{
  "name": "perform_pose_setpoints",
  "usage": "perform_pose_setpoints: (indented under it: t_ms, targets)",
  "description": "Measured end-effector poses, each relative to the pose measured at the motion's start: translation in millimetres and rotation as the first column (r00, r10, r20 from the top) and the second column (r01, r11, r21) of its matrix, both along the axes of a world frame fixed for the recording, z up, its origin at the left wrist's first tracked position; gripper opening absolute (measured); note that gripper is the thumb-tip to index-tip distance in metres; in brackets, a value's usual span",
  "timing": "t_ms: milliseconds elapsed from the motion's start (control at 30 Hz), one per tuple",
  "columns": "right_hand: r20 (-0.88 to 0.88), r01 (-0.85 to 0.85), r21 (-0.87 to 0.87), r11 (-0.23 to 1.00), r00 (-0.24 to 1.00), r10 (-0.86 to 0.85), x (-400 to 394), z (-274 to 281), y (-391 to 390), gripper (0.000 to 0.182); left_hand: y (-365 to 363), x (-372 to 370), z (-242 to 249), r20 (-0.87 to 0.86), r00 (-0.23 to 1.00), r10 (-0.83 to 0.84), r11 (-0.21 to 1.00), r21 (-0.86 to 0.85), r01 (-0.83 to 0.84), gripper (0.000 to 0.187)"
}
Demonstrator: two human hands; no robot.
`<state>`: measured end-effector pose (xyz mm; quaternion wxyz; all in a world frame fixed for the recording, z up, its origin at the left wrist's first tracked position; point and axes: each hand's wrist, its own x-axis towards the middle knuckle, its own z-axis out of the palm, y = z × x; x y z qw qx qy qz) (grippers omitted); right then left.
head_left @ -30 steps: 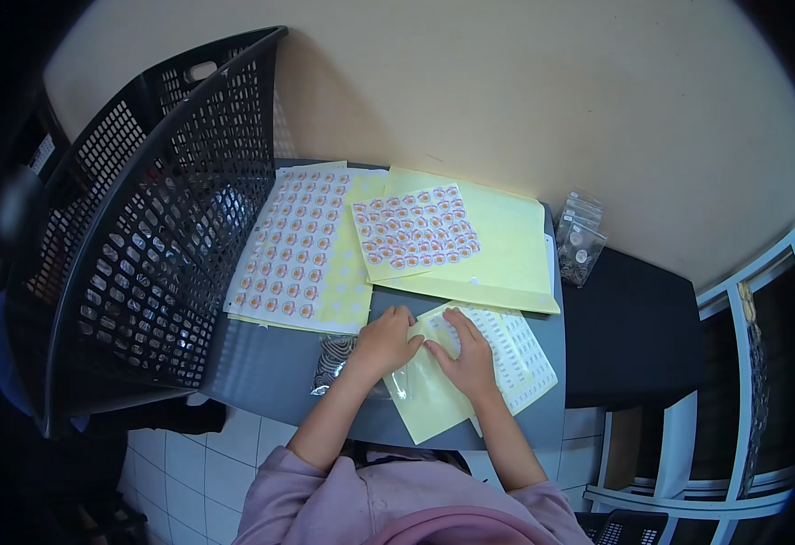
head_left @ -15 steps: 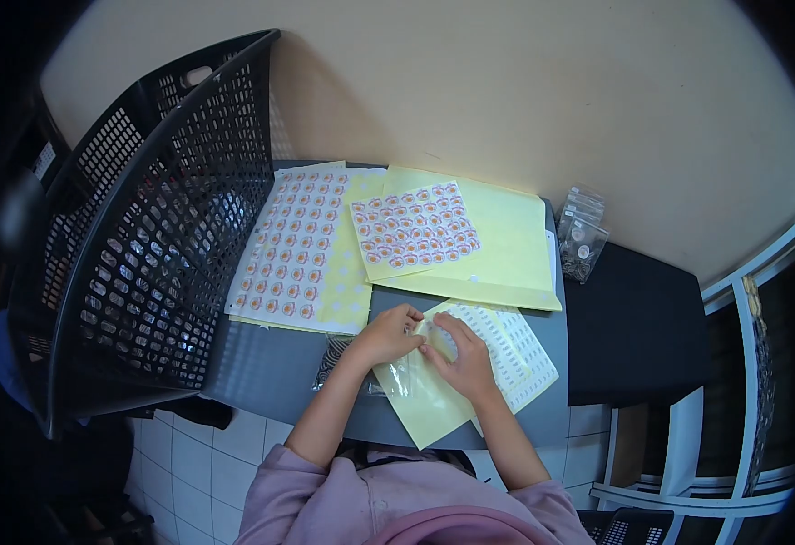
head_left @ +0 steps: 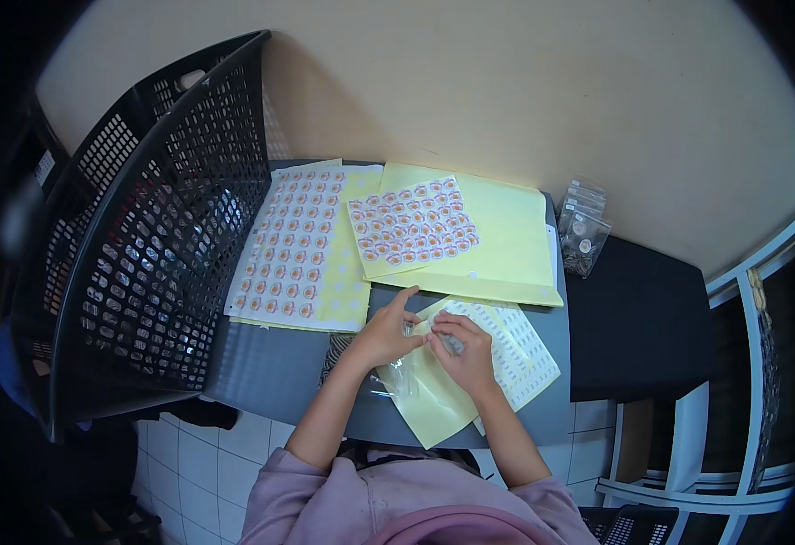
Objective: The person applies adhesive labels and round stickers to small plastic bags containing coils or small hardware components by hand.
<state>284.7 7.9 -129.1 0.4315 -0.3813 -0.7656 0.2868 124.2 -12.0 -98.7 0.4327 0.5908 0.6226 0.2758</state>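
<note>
My left hand point(head_left: 385, 338) is over the pale yellow backing sheet point(head_left: 434, 404), its index finger raised away from the thumb. A clear plastic bag point(head_left: 401, 374) passes under the palm and shows between thumb and lower fingers, which appear to grip it. Facing it, my right hand point(head_left: 466, 354) has thumb and fingertips pinched together near the left thumb; anything between them is too small to make out. Beneath the right hand are white label sheets point(head_left: 529, 350) with rows of small print. Dark striped contents point(head_left: 335, 352) lie left of my left wrist.
Sticker sheets with round orange-and-pink prints point(head_left: 293, 236) point(head_left: 415, 222) lie on the grey table point(head_left: 261, 363), beside large yellow sheets point(head_left: 511, 236). A tall black basket point(head_left: 157, 182) stands at left. Clear packets point(head_left: 583, 236) lean at the wall by a black surface point(head_left: 638, 318).
My left index finger has lifted and spread away from the thumb. My right fingers have drawn together into a pinch. The clear bag under my left palm has shifted slightly.
</note>
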Motion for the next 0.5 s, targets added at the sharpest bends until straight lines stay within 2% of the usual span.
perform_pose_setpoints:
  t_ms: [200, 300, 367, 400, 467, 500]
  targets:
    - [-0.032, 0.007, -0.031, 1.0, 0.999, -0.008, -1, -1, -1, 0.009, -4, 0, 1, 0.035, 0.999, 0.021, 1.0, -0.011, -0.021, 0.08]
    - [-0.04, 0.017, -0.058, 0.998, 0.999, -0.019, -1, 0, 0, 0.008, -11, 2, -4, 0.003, 0.999, 0.042, 0.998, 0.036, -0.042, 0.081]
    - [-0.115, 0.065, -0.11, 0.992, 0.99, -0.077, 0, 0, 1, 0.007, -16, 5, -3, -0.038, 0.975, 0.219, 0.96, 0.187, -0.209, 0.082]
    - [-0.116, 0.064, -0.107, 0.992, 0.99, -0.076, 1, -1, 2, 0.007, -17, 4, 3, -0.038, 0.975, 0.22, 0.959, 0.189, -0.209, 0.082]
    - [-0.239, -0.029, -0.268, 0.963, 0.97, -0.037, 4, -4, 2, 0.007, -22, 0, 23, 0.148, 0.943, 0.3, 0.942, 0.112, -0.317, 0.081]
    - [-0.241, -0.033, -0.263, 0.964, 0.97, -0.033, 5, -1, 1, 0.007, -25, -3, 30, 0.147, 0.942, 0.302, 0.94, 0.117, -0.32, 0.081]
